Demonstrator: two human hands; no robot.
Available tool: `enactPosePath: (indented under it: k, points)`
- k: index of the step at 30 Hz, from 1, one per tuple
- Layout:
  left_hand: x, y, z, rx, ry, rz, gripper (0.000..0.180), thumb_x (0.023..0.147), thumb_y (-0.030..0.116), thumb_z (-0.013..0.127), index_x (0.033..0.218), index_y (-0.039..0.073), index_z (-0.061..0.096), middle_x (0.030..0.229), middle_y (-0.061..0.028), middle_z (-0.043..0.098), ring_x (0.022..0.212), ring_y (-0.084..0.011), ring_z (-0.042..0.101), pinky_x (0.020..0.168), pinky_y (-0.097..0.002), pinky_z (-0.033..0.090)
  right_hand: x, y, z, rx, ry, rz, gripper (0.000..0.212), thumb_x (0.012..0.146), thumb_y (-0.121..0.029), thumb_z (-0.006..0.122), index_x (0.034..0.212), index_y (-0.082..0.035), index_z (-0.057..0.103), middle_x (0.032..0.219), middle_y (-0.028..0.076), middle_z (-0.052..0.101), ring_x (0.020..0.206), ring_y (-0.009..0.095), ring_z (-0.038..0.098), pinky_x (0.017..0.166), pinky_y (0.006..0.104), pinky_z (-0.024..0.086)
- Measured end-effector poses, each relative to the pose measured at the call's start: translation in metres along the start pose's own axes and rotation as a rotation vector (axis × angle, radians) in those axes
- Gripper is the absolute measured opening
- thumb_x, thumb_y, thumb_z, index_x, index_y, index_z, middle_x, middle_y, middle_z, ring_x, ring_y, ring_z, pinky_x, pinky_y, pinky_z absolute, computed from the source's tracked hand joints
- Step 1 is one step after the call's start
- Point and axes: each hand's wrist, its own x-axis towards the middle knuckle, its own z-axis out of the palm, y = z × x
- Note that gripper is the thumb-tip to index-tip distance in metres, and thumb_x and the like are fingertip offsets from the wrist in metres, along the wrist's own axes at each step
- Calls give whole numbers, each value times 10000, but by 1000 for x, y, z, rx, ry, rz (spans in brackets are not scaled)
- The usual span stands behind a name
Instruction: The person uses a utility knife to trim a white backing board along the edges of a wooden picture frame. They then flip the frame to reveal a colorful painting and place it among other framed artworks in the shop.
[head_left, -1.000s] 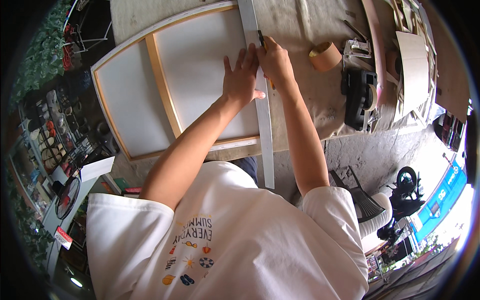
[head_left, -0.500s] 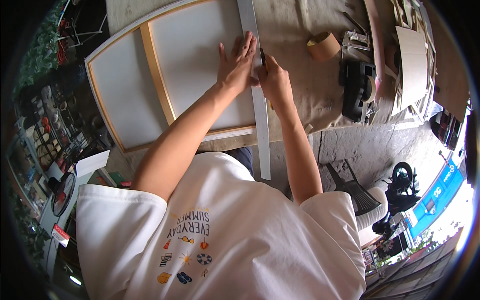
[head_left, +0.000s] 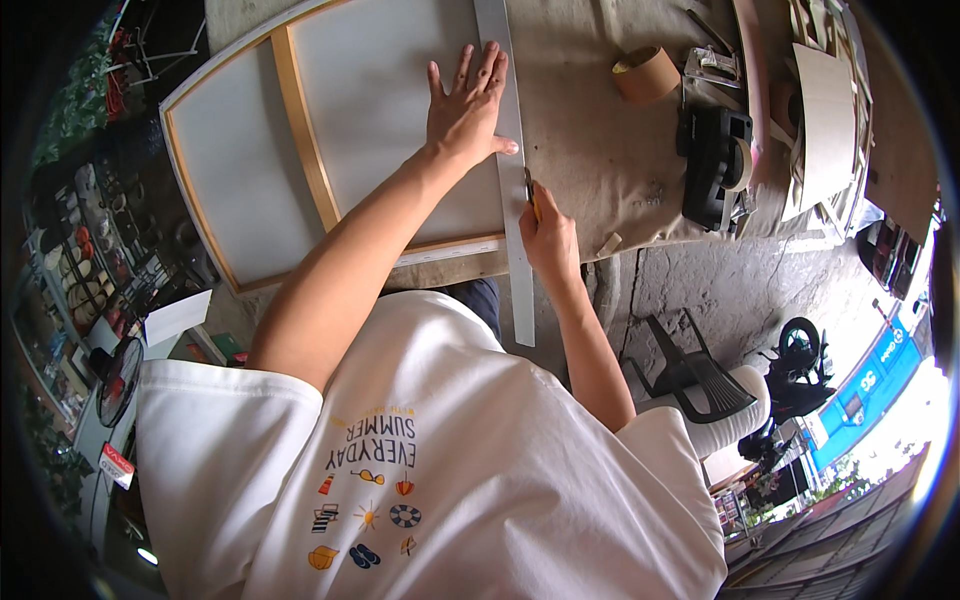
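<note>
A stretched canvas lies face down on the work table, its pale back (head_left: 385, 120) and wooden stretcher bar (head_left: 305, 130) showing. Along its right side runs a long flat metal ruler (head_left: 521, 285), whose near end juts out past the table edge. My left hand (head_left: 464, 118) rests with fingers spread, its thumb and fingertips on the ruler and the palm over the canvas back. Just right of the ruler, my right hand (head_left: 551, 240) grips a utility knife (head_left: 531, 187), with a bit of yellow handle visible. The blade end points away from me beside the ruler's edge.
A brown tape roll (head_left: 646, 76) sits on the cloth-covered table (head_left: 590, 150), near a black tape dispenser (head_left: 716, 165) and a metal stapler (head_left: 714, 67). Cardboard pieces (head_left: 822, 130) are stacked at the far right. A black-backed chair (head_left: 700, 375) stands on the floor at right.
My right hand has drawn the knife toward me along the ruler's right edge. My left hand has stayed on the ruler, with its fingers and thumb spread wider.
</note>
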Motion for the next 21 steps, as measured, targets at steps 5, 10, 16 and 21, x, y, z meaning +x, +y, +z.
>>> enactPosePath:
  k: [5,10,16,21]
  points:
    - [0,0,-1,6,-7,-3,1299,616,513,876,1588,81,131,1673,-66,105,1533,-331,114,1165,-697,154,-39,21,4,-18,-23,15,367,932,-75,542,1296,-33,557,778,286,651,718,456,666,586,503,519]
    - [-1,2,0,8,0,4,1284,634,514,867,1588,79,125,1674,-67,103,1534,-329,112,1168,-695,142,-84,43,5,-26,-72,61,396,917,-50,557,1313,-37,547,829,276,670,742,448,673,609,500,530]
    - [0,-1,3,-33,12,21,1294,633,493,874,1587,65,112,1672,-91,91,1530,-334,131,1179,-674,143,-133,50,-23,-7,44,167,403,947,-36,561,1348,-10,541,731,216,611,569,304,626,552,362,506]
    - [1,3,-4,-26,-63,-1,1288,665,500,858,1578,20,87,1671,-126,53,1529,-335,133,1189,-640,164,36,-12,-29,169,256,-123,358,945,-58,570,1303,-51,563,749,245,610,609,386,640,548,399,501]
